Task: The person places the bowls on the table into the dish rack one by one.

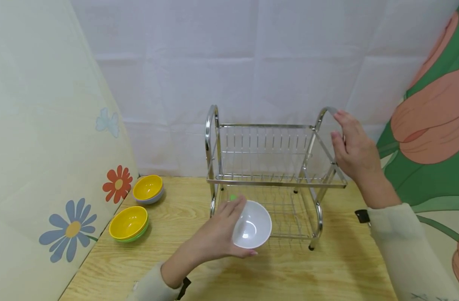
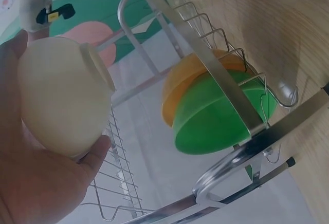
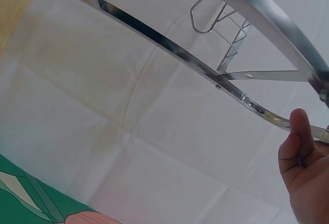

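Note:
My left hand [image 1: 218,232] holds a white bowl [image 1: 257,228] by its side, fingers and thumb spread around it, in front of the metal dish rack [image 1: 252,183]. The bowl's inside faces the head camera; its outside and foot show in the left wrist view. At the rack's right end, my right hand [image 1: 355,152] grips the curved top of the side frame. In the right wrist view its fingers [image 3: 302,131] meet the metal bar. Tilted on the lower tier are a green bowl [image 2: 211,124] and an orange bowl [image 2: 177,82], mostly hidden in the head view.
At the table's left stand two stacks of bowls: one yellow over green [image 1: 128,223], one yellow over bluish-grey [image 1: 148,188]. The wooden table [image 1: 177,209] meets a white cloth backdrop [image 1: 169,83]. Decorated panels flank both sides.

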A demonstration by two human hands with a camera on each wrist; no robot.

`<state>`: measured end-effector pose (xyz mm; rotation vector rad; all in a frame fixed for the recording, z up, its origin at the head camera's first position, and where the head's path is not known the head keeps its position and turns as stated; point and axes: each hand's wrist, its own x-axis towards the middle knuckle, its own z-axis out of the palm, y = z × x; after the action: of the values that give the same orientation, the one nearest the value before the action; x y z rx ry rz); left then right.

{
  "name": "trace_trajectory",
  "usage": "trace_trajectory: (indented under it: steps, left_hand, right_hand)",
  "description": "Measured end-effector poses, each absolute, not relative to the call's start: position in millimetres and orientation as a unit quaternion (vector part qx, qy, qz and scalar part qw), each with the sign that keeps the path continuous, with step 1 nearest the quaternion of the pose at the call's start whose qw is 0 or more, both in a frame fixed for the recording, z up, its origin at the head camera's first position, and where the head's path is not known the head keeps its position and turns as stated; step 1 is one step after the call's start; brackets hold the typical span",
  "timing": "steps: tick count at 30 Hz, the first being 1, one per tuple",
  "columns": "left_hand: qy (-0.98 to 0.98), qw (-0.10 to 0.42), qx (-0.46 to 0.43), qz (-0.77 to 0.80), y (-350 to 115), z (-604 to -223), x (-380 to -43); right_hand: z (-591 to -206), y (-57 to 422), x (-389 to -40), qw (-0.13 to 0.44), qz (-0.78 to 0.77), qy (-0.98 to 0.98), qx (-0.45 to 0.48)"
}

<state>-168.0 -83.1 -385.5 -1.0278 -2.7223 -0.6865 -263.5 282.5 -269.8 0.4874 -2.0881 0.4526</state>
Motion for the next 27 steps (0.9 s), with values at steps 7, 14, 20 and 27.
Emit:
trace_trajectory:
  steps: [7,14,20,27]
  left_hand:
    - [-0.904,0.077,-0.352,-0.23,-77,-388,-166]
    - [-0.896,0.078,-0.368,-0.236,-71,-395,-166]
    - [-0.897,0.069,-0.371,-0.231,-66,-398,-164]
    - [-0.898,0.064,-0.371,-0.227,-63,-400,-163]
  right_hand:
    - [-269,283,-264,0.457,0.185,-0.847,0.198]
    - [-268,281,-264,0.467,0.181,-0.841,0.204]
    - [-268,282,-263,0.463,0.177,-0.845,0.202]
    - [-266,283,-260,0.442,0.174,-0.858,0.196]
